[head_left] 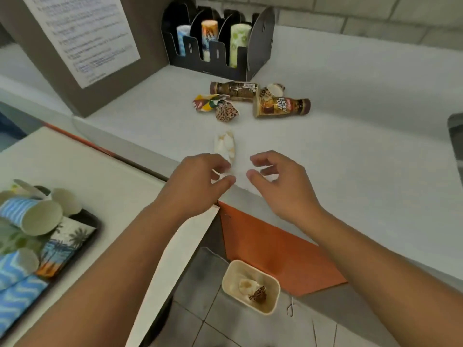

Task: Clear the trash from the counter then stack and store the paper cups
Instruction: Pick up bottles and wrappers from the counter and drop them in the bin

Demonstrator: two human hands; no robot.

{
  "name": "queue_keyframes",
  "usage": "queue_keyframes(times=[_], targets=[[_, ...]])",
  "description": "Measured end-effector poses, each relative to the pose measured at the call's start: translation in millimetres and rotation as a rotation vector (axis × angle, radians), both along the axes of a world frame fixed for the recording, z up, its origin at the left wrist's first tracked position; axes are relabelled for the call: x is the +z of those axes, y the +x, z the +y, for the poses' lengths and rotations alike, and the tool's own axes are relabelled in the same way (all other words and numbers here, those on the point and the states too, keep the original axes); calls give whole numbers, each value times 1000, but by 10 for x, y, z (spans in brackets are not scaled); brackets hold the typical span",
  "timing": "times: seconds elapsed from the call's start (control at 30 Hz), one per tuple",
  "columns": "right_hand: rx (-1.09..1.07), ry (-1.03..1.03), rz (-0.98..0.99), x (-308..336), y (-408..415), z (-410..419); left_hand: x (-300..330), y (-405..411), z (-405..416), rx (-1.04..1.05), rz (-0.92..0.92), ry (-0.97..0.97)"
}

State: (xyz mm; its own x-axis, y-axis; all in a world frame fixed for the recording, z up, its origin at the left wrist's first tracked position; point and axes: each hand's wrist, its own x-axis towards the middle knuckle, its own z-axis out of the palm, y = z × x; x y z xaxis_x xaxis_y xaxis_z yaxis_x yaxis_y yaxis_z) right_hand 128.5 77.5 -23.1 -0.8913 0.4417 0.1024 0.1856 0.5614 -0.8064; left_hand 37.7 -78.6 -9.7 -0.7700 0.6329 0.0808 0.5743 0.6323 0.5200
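Note:
A crushed white and tan paper cup (225, 146) lies on the white counter (350, 159) near its front edge. My left hand (200, 176) pinches the cup's near end between thumb and fingers. Just to its right, my right hand (275, 176) hovers with loosely curled fingers that hold nothing. Farther back lie two brown drink bottles (280, 107) (234, 89) and several crumpled cups (215, 106). A black cup holder (215, 63) at the back holds three stacks of paper cups. Loose patterned paper cups (32, 216) lie on a black tray (92, 221) at the left.
A cream bin (273, 284) with crumpled cups in it stands on the tiled floor below the counter's orange front panel (275, 246). A grey box with a printed sheet (82, 33) rises at the back left. A dark object (456, 146) shows at the right edge.

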Motion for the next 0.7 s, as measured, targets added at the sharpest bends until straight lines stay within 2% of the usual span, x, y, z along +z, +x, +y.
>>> queue_keyframes(times=[0.1,0.23,0.37,0.47,0.53,0.6,0.7], targets=[[-17,91,0,139,-300,188,87,-232,144,77,52,41],[-8,326,-60,132,-684,440,11,-450,368,215,136,79],[31,537,-106,87,-996,668,-104,-578,545,325,81,-153],[81,678,-162,54,-1213,823,-178,-623,613,338,-20,-287],[110,738,-222,25,-1343,917,-220,-623,629,323,-23,-350],[131,784,-296,-23,-1454,1009,-236,-620,639,307,21,-381],[147,849,-365,-81,-1566,1080,-256,-614,636,273,73,-328]])
